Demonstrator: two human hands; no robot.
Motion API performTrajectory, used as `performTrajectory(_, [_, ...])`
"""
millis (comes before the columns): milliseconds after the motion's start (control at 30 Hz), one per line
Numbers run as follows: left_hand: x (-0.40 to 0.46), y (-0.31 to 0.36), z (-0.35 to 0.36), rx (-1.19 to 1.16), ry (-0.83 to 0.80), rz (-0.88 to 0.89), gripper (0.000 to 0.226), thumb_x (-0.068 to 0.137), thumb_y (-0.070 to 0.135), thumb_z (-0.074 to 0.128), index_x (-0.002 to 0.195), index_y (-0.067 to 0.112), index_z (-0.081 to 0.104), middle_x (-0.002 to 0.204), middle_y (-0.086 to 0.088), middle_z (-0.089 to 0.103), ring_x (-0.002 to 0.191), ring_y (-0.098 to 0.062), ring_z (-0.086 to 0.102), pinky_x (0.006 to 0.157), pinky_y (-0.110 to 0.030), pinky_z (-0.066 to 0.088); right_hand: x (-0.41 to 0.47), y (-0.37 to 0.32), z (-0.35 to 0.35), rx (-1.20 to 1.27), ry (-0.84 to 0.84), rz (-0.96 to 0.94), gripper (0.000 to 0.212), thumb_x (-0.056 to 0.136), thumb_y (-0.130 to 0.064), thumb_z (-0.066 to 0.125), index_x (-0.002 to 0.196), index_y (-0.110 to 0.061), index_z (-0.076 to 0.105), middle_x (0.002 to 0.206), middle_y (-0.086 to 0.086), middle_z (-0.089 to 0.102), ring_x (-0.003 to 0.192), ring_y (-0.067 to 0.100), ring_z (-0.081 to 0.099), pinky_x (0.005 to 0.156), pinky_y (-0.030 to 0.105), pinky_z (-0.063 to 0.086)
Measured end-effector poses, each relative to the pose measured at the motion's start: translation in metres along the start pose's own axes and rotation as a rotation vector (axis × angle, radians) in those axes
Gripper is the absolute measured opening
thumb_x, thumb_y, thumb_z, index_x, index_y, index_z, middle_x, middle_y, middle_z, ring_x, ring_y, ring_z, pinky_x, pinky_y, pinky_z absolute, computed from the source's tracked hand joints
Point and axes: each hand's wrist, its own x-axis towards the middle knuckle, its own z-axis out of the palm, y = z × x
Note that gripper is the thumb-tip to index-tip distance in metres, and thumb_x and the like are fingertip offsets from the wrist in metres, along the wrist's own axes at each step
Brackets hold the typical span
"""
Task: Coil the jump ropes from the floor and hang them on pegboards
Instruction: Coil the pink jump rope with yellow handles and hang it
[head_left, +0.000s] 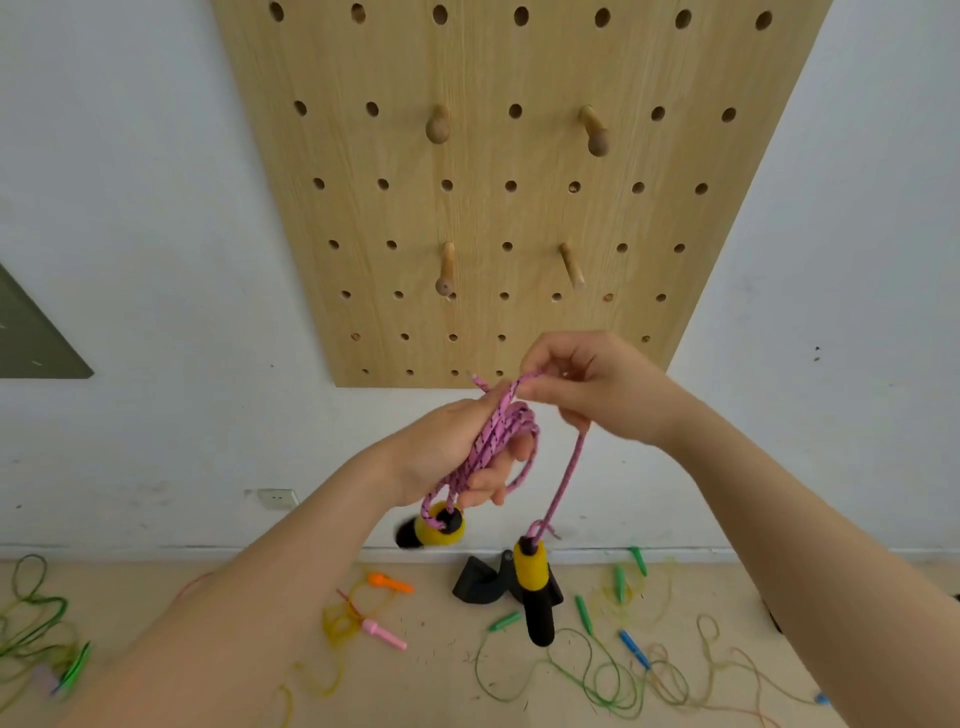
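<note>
Head view: left hand (457, 447) grips coiled pink jump rope (501, 434) before wooden pegboard (498, 208). Right hand (587, 389) pinches a loop at the coil's top. Yellow-black handle (535, 587) dangles; others litter the floor (441, 675).

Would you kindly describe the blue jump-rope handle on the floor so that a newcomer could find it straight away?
Start at the wooden pegboard on the white wall and look down to the floor at its lower right. Among the green handles and tangled cords lies the blue handle, the only blue one in that cluster.
</note>
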Motion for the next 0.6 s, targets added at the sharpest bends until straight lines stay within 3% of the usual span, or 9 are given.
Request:
performTrajectory(100, [-0.001, 0.004, 0.004, -0.288, -0.238, 0.05, 0.072, 0.081, 0.071, 0.015, 0.065, 0.013, 0.054, 0.034, 0.005, 0.036, 0.027, -0.009, 0.031, 0.053, -0.025, 0.046, 0.003, 0.018, -0.004, 0.05, 0.109, 0.011, 0.012, 0.086, -0.018, 0.061, 0.075, -0.014, 0.059, 0.049, -0.008, 0.047, 0.041, 0.009, 0.041, 0.044, 0.017, 0.035])
performTrajectory(200, [-0.001, 0.007, 0.002, -0.532, -0.368, 0.19, 0.058, 0.081, 0.068, 0.042, 0.068, 0.013, 0.056, 0.036, 0.008, 0.043, 0.028, -0.005, 0.037, 0.053, -0.023, 0.048, -0.002, 0.033, 0.01, 0.104, 0.03, 0.06, 0.021, 0.095, -0.013, 0.049, 0.078, -0.01, 0.062, 0.056, 0.009, 0.047, 0.045, 0.01, 0.039, 0.046, 0.019, 0.036])
performTrajectory(233, [0.0, 0.008, 0.0, -0.599, -0.35, 0.24, 0.051, 0.08, 0.062, 0.052, 0.069, 0.012, 0.057, 0.037, 0.008, 0.044, 0.029, -0.004, 0.039, 0.054, -0.023, 0.048, -0.004, 0.038, 0.017, 0.098, -0.011, 0.091, 0.029, 0.097, -0.01, 0.045, 0.075, -0.014, 0.063, 0.054, 0.006, 0.049, 0.044, 0.01, 0.04, 0.048, 0.021, 0.038])
performTrajectory(333, [0.003, 0.01, -0.006, -0.715, -0.071, 0.369, 0.034, 0.082, 0.043, 0.056, 0.069, 0.012, 0.055, 0.038, 0.007, 0.04, 0.03, -0.006, 0.036, 0.055, -0.023, 0.047, -0.01, 0.043, 0.035, -0.019, -0.177, 0.217, 0.034, 0.1, -0.014, 0.039, 0.071, -0.022, 0.056, 0.048, -0.01, 0.049, 0.041, 0.006, 0.045, 0.053, 0.023, 0.041])
performTrajectory(433, [0.008, 0.01, -0.019, -0.687, 0.346, 0.383, 0.029, 0.093, 0.029, 0.041, 0.068, 0.013, 0.046, 0.039, 0.007, 0.034, 0.033, -0.008, 0.031, 0.058, -0.023, 0.043, -0.014, 0.038, 0.041, -0.159, -0.36, 0.263, 0.022, 0.1, -0.019, 0.039, 0.1, -0.014, 0.06, 0.057, -0.008, 0.05, 0.044, 0.003, 0.047, 0.053, 0.017, 0.044])
performTrajectory(533, [0.019, -0.002, -0.038, -0.428, 0.629, 0.27, 0.037, 0.099, 0.027, 0.038, 0.065, 0.013, 0.041, 0.041, 0.006, 0.039, 0.039, -0.013, 0.042, 0.079, -0.032, 0.051, -0.014, 0.026, 0.039, -0.294, -0.435, 0.181, 0.021, 0.096, -0.018, 0.048, 0.109, -0.01, 0.062, 0.049, -0.019, 0.05, 0.049, -0.005, 0.048, 0.053, 0.007, 0.036])
performTrajectory(600, [0.02, -0.008, -0.039, -0.13, 0.638, 0.183, 0.044, 0.1, 0.029, 0.038, 0.06, 0.011, 0.043, 0.042, 0.006, 0.048, 0.052, -0.018, 0.054, 0.093, -0.041, 0.045, -0.011, 0.017, 0.035, -0.29, -0.44, 0.109, 0.016, 0.093, -0.016, 0.054, 0.104, -0.011, 0.065, 0.047, -0.022, 0.049, 0.049, -0.002, 0.046, 0.053, 0.008, 0.034])
